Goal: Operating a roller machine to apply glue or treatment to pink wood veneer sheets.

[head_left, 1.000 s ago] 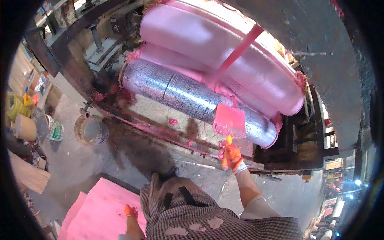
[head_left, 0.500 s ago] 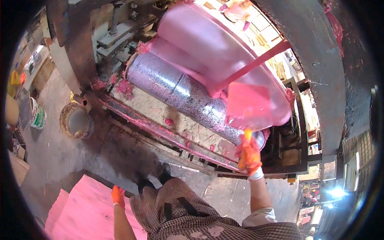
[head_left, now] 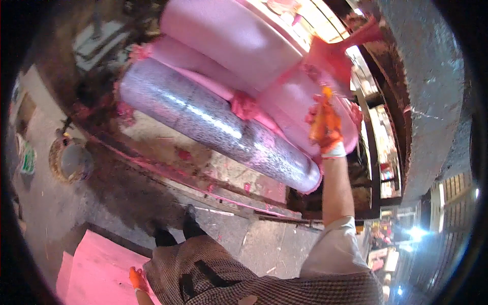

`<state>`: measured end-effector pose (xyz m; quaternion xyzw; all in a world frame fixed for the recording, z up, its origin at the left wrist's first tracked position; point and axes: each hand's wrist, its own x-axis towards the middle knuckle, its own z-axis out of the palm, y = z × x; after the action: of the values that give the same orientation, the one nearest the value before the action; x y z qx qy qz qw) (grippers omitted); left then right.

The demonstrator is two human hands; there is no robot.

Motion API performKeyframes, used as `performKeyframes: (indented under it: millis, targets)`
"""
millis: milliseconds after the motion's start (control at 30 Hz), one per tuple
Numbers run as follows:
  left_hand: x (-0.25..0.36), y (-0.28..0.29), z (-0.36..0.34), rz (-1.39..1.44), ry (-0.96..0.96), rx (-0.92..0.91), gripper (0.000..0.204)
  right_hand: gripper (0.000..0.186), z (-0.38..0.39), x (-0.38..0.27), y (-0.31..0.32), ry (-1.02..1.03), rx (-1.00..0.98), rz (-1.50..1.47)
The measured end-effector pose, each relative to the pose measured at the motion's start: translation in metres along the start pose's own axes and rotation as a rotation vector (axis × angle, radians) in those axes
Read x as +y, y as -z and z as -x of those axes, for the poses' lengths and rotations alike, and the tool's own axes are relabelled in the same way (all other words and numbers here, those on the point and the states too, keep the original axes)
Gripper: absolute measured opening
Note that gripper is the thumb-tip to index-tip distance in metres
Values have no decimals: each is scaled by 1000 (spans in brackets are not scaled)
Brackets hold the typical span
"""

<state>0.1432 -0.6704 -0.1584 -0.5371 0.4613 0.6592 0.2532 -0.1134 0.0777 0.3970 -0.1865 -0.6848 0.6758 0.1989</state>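
Observation:
My right hand (head_left: 328,126), in an orange glove, is closed round the yellow handle of what looks like a scraper (head_left: 327,92), raised over the right end of the rollers. Its blade is smeared by motion and hard to part from the red-pink strip (head_left: 338,56) stretched there. Behind it lies a large roller wrapped in pink material (head_left: 223,30). Nearer me is a shiny metal roller (head_left: 188,119) with pink residue, and a crumpled pink lump (head_left: 245,105) sits between the two. My left hand (head_left: 137,279), also gloved in orange, hangs low by the pink sheets (head_left: 99,264), its fingers apparently extended and holding nothing visible.
A pale tray with pink scraps (head_left: 223,162) lies under the metal roller. The heavy machine frame (head_left: 432,101) rises at the right. On the floor at the left stand a crusted bucket (head_left: 76,161) and a white-green pail (head_left: 28,157). Another person is partly visible beyond the rollers.
My right hand has risen and reached farther over the rollers with the scraper. The pink strip has shifted up with it. My view has swung, and my left hand sits lower in it.

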Motion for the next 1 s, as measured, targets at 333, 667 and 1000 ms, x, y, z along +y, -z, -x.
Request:
performKeyframes:
  millis: [333, 667, 1000]
  targets:
    - [-2, -44, 10, -151, 77, -55, 64, 41, 127, 139, 23, -402, 87, -75]
    - [58, -62, -54, -167, -67, -171, 57, 36, 189, 112, -47, -467, 200, -56]
    - [103, -68, -16, -289, -134, -122, 54, 28, 43, -39, -37, 135, 99, -50]
